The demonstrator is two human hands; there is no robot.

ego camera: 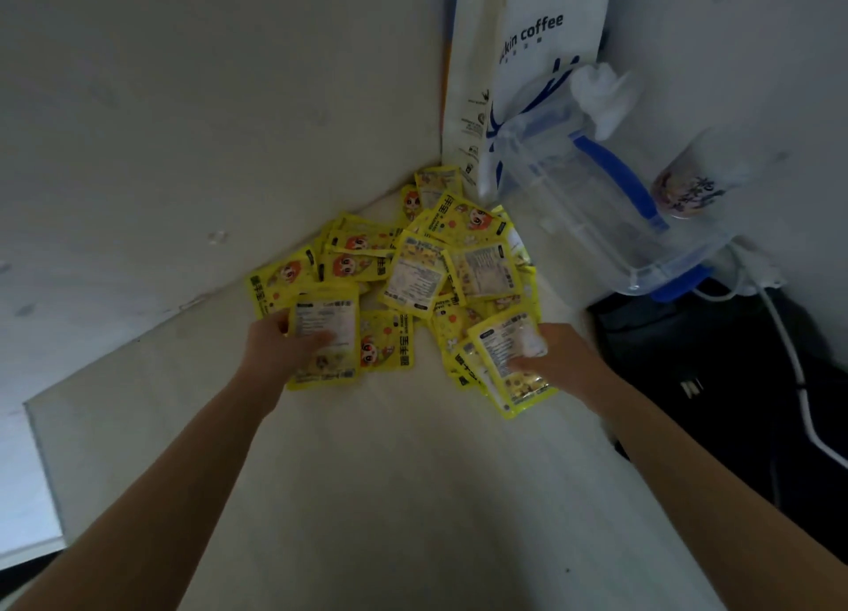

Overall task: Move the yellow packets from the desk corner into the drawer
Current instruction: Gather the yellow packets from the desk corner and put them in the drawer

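Observation:
Several yellow packets [413, 262] lie heaped in the corner of the white desk [394, 473], against the wall. My left hand [280, 340] grips one yellow packet [326, 358] at the pile's near left edge, thumb on top of it. My right hand [555, 358] grips another yellow packet [500, 372] at the near right edge, lifted slightly off the pile. The drawer is not in view.
A white paper coffee bag [527, 37] stands in the corner behind the pile. A clear plastic container with blue handle [596, 197] sits right of the pile. A printed cup [683, 188] and white cables [789, 358] lie beyond the desk's right edge.

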